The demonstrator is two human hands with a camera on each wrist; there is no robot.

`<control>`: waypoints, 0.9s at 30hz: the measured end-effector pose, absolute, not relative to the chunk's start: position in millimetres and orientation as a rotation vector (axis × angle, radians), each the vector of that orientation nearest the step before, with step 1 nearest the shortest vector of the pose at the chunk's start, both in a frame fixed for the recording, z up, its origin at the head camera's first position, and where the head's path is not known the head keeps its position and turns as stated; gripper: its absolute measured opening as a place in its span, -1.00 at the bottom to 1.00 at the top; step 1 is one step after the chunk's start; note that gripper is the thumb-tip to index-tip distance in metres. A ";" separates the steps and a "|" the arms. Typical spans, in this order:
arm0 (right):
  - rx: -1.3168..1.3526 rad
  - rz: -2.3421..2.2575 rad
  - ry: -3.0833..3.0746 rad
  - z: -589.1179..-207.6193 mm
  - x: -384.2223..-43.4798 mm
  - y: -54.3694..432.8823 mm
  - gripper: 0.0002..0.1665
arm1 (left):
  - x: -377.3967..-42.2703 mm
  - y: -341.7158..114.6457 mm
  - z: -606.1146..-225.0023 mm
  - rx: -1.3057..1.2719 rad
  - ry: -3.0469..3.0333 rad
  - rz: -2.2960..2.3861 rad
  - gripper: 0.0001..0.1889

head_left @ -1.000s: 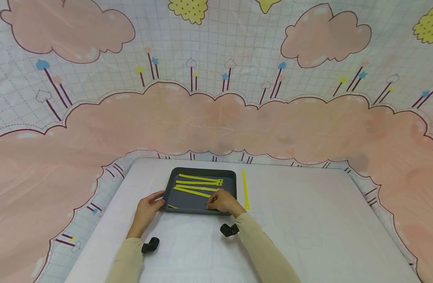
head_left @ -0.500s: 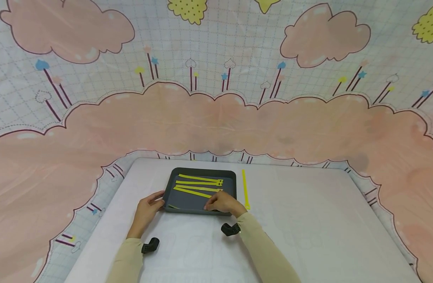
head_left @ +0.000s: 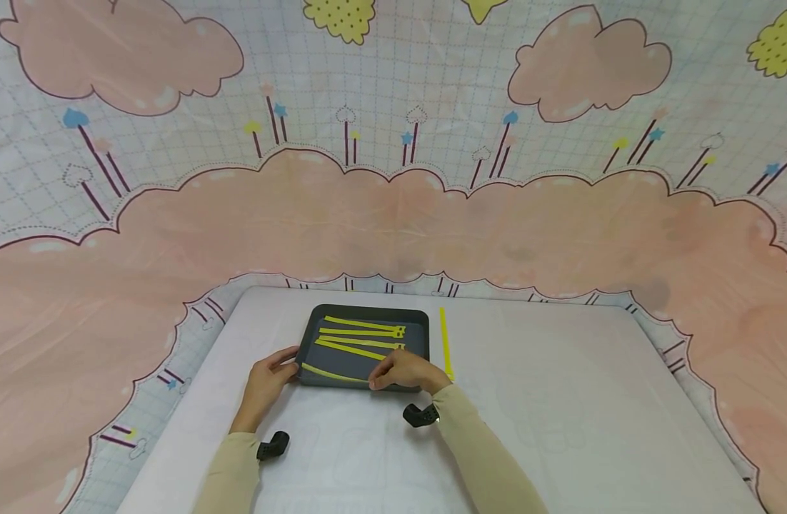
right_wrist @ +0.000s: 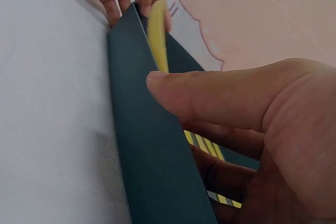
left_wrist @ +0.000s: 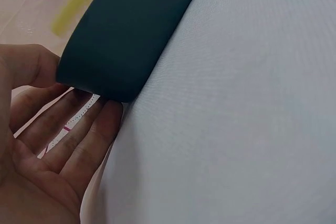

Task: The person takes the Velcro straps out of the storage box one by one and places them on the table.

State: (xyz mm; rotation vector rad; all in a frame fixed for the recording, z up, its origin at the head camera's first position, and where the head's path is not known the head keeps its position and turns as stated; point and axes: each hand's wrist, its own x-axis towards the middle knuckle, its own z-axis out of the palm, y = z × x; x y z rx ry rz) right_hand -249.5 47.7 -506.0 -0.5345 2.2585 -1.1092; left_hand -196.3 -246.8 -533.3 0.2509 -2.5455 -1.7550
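Observation:
A dark grey tray (head_left: 348, 363) lies on the table with several flat yellow cable ties (head_left: 361, 332) inside. At its near left corner, my left hand (head_left: 269, 378) holds the tray between thumb and fingers; the left wrist view shows the thumb against the wall (left_wrist: 126, 30) and fingers below. My right hand (head_left: 403, 370) is at the near rim, pinching one yellow cable tie (right_wrist: 157, 35) that arches up toward the left corner. Its fingertips hide the end of this tie. In the right wrist view the thumb lies over the tray's wall (right_wrist: 147, 129).
Another yellow cable tie (head_left: 445, 343) lies on the white table (head_left: 593, 400) just right of the tray. A patterned cloth (head_left: 393, 221) with pink clouds hangs behind and around the table. Black wrist cameras (head_left: 274, 445) sit at both wrists.
My right hand has shifted slightly left and nearer along the near rim. The cable tie it pinches has risen, so more of its length shows. My left hand stays put.

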 end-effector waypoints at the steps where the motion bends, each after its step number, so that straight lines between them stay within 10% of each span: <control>1: -0.536 -1.121 2.256 -506.4 -249.6 47.9 -0.88 | -196.2 -246.5 -533.2 0.253 -2.547 -1.749 -0.56; 27: -0.410 -1.435 2.272 -493.4 -244.1 57.0 -0.82 | -196.8 -245.6 -530.7 0.267 -2.556 -1.720 -0.56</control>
